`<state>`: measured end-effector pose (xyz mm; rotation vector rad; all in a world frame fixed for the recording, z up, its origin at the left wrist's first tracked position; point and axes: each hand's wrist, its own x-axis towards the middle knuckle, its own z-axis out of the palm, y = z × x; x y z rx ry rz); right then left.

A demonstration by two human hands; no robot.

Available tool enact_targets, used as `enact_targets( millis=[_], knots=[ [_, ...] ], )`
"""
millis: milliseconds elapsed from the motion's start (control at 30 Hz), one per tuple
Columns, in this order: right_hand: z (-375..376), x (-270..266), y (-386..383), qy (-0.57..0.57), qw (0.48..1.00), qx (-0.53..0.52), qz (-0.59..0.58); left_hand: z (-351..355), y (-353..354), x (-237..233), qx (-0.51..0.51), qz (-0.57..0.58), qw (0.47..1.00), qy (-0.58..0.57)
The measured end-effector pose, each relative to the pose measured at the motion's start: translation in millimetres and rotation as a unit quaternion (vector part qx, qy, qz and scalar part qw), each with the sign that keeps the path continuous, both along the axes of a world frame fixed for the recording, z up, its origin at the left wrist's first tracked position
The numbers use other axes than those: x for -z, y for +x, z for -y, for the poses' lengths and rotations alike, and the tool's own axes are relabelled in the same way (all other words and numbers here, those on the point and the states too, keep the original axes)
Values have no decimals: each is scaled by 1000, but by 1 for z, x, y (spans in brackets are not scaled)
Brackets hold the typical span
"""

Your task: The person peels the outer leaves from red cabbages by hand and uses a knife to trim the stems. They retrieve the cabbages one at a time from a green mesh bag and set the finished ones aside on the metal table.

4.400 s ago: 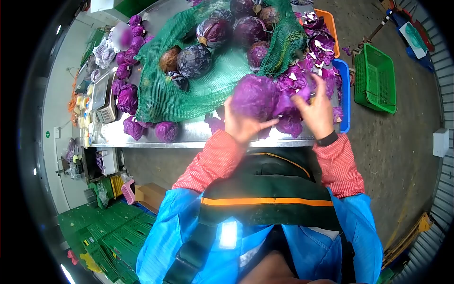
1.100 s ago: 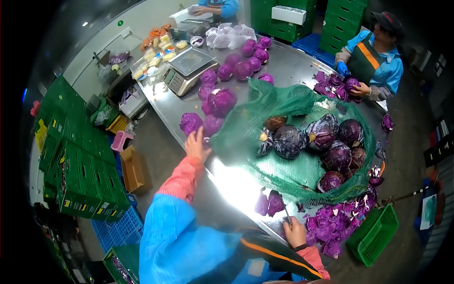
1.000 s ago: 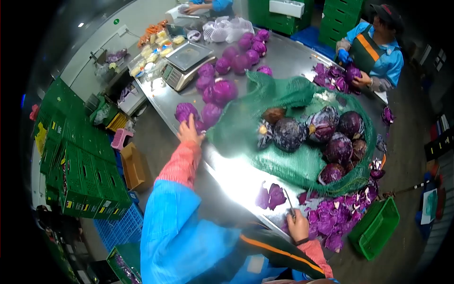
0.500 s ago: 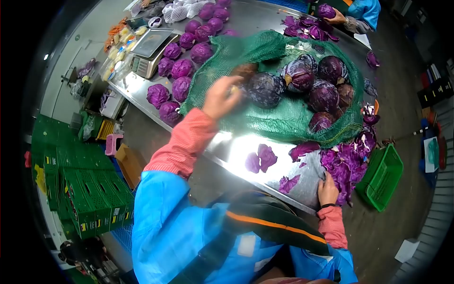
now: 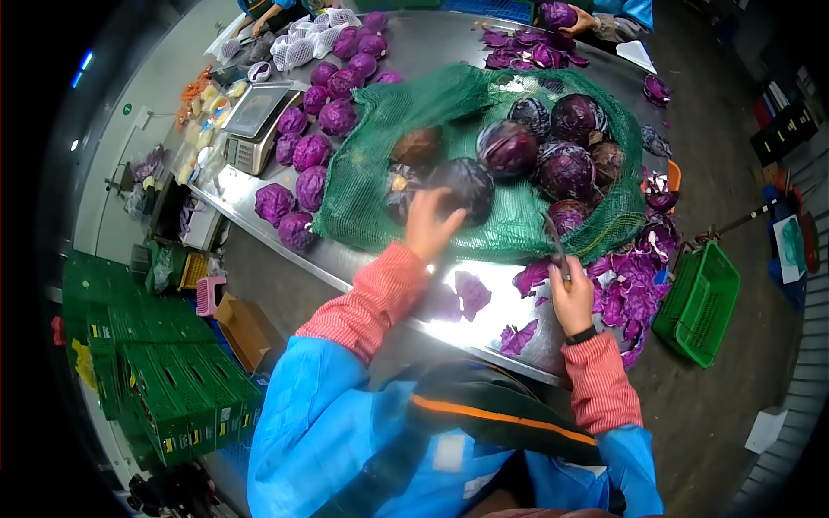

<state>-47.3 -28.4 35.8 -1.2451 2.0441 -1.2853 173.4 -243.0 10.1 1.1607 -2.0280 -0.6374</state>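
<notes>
A work hall with a grey floor surrounds a stainless-steel table (image 5: 423,45), with stacked green plastic crates (image 5: 186,388) well off at 8 o'clock. Clock directions run from the middle of the green mesh sack (image 5: 518,226), spread on the table with dark red cabbages lying on it. The left hand has come away from the trimmed heads (image 5: 296,230) at 9 o'clock and now reaches in toward 7, at the near side of a bluish-dark cabbage (image 5: 466,183). Its thumb and fingers are parted; blur hides whether they grip. The right hand (image 5: 572,298), lower beside the loose leaves (image 5: 626,302) half a second ago, is now raised at 5 o'clock, closed around a small knife (image 5: 555,235) with its blade pointing up toward the sack. As I judge it, the work has shifted from setting down a trimmed head to the untrimmed ones.

The sack is a fine, slack net, bunched at its edges. The heads on it are round, firm-looking and dull, some streaked with pale bloom, one browned (image 5: 416,145); the trimmed ones are smoother and brighter purple. The leaves curl in crinkled, cupped sheets near 4 to 5 o'clock, beside a ribbed green basket (image 5: 701,302) on the floor.
</notes>
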Motion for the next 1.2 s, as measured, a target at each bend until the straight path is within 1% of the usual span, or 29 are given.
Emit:
enact_targets(
  millis=[33, 67, 133, 167, 200, 233, 267, 300, 333, 367, 400, 433, 500, 533, 567, 600, 633, 700, 800, 833, 867, 900, 933, 1000, 1033, 1067, 1133, 1167, 1200],
  knots=[
    [18, -8, 2, -6, 1000, -10, 16, -3, 4, 7, -15, -38, 998, 39],
    [35, -15, 3, -13, 999, -20, 32, -4, 4, 12, -55, -35, 996, 63],
    [73, -11, 3, -61, 996, -65, 2, 2, 0, 17, -138, -33, 985, 98],
    [90, -12, 4, -29, 996, -83, 21, 4, 3, 26, -89, -9, 988, 125],
    [108, -8, 5, 17, 996, -85, -1, 1, 2, 33, -92, -41, 985, 143],
    [123, -1, 8, 15, 996, -86, 11, -6, 3, 31, -79, -74, 975, 194],
    [137, 10, 9, 15, 996, -86, 24, -5, 6, 41, -29, -149, 966, 211],
    [150, 31, 8, 39, 995, -87, 0, -12, 7, 45, -35, -183, 958, 218],
    [157, 41, 10, 81, 992, -93, 28, -17, 6, 48, -41, -217, 948, 228],
    [160, 49, 12, 129, 980, -124, 86, -21, 6, 35, -56, -242, 912, 327],
    [161, 57, 15, 153, 968, -139, 142, -29, 8, 11, -73, -265, 863, 423],
    [158, 61, 23, 146, 955, -143, 215, -32, 11, -3, -89, -286, 806, 511],
    [150, 59, 36, 125, 930, -143, 315, -36, 22, 9, -54, -338, 782, 521],
    [142, 44, 41, 121, 921, -141, 342, -41, 26, 14, -38, -367, 768, 524],
    [137, 41, 43, 105, 925, -142, 337, -47, 31, 18, -16, -375, 770, 516],
    [128, 33, 43, 124, 918, -159, 341, -54, 33, 23, -7, -390, 772, 501],
    [122, 41, 41, 114, 935, -156, 297, -61, 36, 9, 9, -399, 763, 508],
    [96, 51, 37, 111, 941, -147, 284, -77, 42, -12, 37, -420, 742, 522],
    [35, 41, 27, 112, 910, -114, 383, -87, 41, -27, 92, -350, 815, 452],
    [12, 19, 28, 103, 890, -125, 427, -94, 33, -34, 123, -293, 852, 417],
    [-11, 25, 26, 84, 878, -110, 459, -102, 25, -41, 151, -235, 884, 374],
    [-31, 39, 24, 89, 873, -74, 475, -110, 17, -48, 175, -181, 911, 327],
    [-47, 55, 23, 94, 866, -37, 490, -116, 7, -53, 190, -74, 949, 240],
    [-71, 73, 23, 128, 881, -11, 455, -133, -18, -5, 268, -78, 953, 117],
    [-81, 78, 25, 102, 876, 20, 470, -143, -24, -7, 278, 24, 952, 127],
    [-92, 81, 22, 66, 863, 41, 498, -146, -32, -11, 306, -2, 944, 124],
    [-99, 68, 16, 98, 884, 96, 448, -154, -47, -8, 297, -7, 940, 170],
    [-101, 58, 14, 78, 900, 105, 416, -154, -54, -11, 287, 7, 936, 205],
    [-106, 79, 5, 47, 909, 105, 401, -153, -60, -9, 270, 23, 936, 223]
  ],
)
